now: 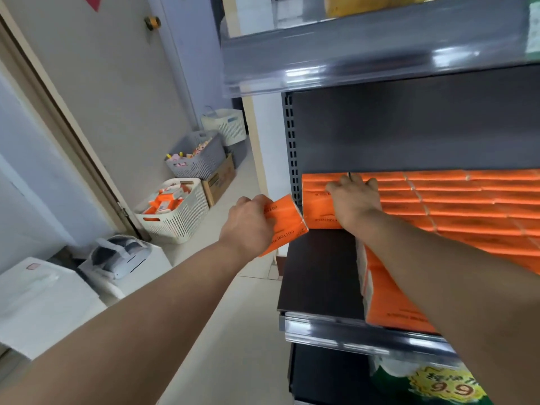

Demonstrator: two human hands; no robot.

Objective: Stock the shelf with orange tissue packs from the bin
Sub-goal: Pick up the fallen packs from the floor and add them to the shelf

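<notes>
Left hand [248, 226] grips an orange pack [285, 223], fingers curled over its top and thumb side under, held in the air just off the left edge of the shelf [318, 273], tilted with its far end up. That end sits right by the left end of the stack [467, 206]; touching or a hair apart, cannot tell. Right hand [355, 200] lies flat on top of the stack at its left end, fingers spread and straight, thumb out to the left, holding nothing, with the forearm running across the shelf from the right. The stack is rows of orange packs filling the back and right of the shelf, up against the dark back panel. More orange packs stand on edge at the shelf's front edge [391, 302], partly under the right forearm. The left front corner of the shelf is bare dark board. The white slatted bin [175, 217] sits on the floor by the wall, well left of the shelf, with orange packs piled loose inside. Behind it is a cardboard box [219, 182], then a grey basket [198, 159] holding small pink and yellow items, then a white basket [228, 124] further back. The upper shelf [380, 48] has a glossy front rail and something yellow on top, blurred. Below the shelf is a green package [438, 384] with a yellow 9.9 price tag. A white device [122, 255] rests on a white surface at lower left. A round knob [152, 22] is on the door, top left.
</notes>
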